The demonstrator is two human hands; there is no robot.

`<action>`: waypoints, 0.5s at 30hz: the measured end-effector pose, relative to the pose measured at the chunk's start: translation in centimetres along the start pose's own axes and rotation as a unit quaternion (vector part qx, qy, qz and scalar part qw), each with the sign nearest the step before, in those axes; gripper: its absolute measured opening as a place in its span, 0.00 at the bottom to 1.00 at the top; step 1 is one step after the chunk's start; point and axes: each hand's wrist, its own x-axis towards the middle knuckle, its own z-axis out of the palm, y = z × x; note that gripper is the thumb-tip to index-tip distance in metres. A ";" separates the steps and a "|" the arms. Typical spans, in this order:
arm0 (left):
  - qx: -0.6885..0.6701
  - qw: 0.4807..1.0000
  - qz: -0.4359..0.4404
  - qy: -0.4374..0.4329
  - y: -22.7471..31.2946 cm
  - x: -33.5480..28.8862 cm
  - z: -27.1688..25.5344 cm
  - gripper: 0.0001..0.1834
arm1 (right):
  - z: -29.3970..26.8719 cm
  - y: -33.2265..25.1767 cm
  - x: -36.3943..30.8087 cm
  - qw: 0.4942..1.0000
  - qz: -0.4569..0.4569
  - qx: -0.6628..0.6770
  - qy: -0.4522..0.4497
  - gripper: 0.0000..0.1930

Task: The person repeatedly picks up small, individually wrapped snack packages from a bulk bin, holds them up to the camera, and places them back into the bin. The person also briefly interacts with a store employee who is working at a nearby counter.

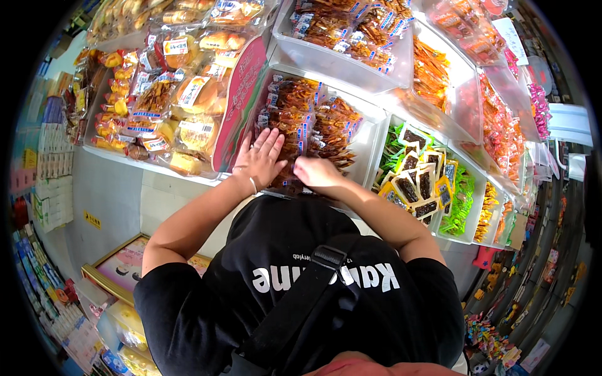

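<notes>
My left hand lies on the near left part of a row of clear snack packets with brown-red strips inside. Its fingers are stretched out and a little apart, and a thin band circles the wrist. Close beside it, my right hand has its fingers curled in at the near end of the packets; what they grip, if anything, is hidden. A second row of similar packets lies just right of the first. Both rows sit in a whitish plastic bin, against whose near edge I lean.
On the left, a bin holds bagged bread behind a pink curved sign. To the right stands a bin of dark-filled packets and green packets. Farther back is a raised bin. A gold-edged frame stands low at left.
</notes>
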 end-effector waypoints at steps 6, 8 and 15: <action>-0.069 0.997 0.043 0.011 -1.2 0.5 0.5 0.33 | -2.4 1.5 1.1 0.994 -0.033 -0.047 -0.096 0.06; -0.077 0.996 0.037 0.038 -0.9 0.8 -0.9 0.34 | -8.0 1.4 2.2 0.995 -0.051 0.066 0.050 0.08; -0.248 0.953 0.076 0.158 1.4 4.6 -7.3 0.27 | -22.9 7.6 11.8 0.915 0.071 -0.103 0.383 0.21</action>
